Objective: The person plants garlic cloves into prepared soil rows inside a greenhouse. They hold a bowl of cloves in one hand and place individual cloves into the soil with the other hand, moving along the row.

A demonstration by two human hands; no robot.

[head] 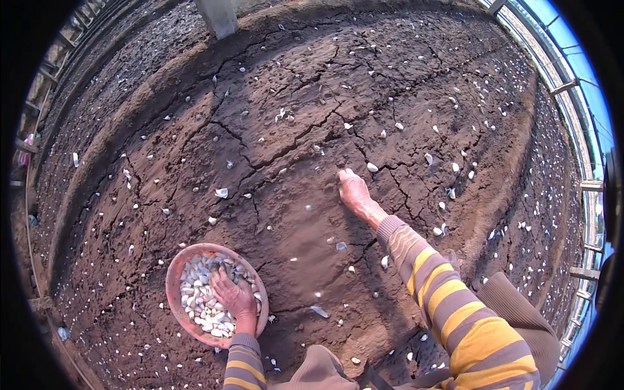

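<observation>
My left hand (233,295) rests inside a round reddish plastic basin (176,317) at the lower left. Its fingers are sunk among white garlic cloves (197,297), and the fingertips are hidden. Out ahead, my right hand (357,195) reaches to the brown soil bed (302,234). Its fingers are bent together at the soil surface, so what they may hold cannot be seen. A single garlic clove (372,167) lies on the soil just right of those fingers. Another clove (222,193) sits farther left, above the basin.
Many cloves lie scattered over the cracked soil. A raised soil ridge (102,161) curves along the left, and another ridge (512,161) runs at the right. A concrete post (218,19) stands at the top. My knees (317,368) are at the bottom edge.
</observation>
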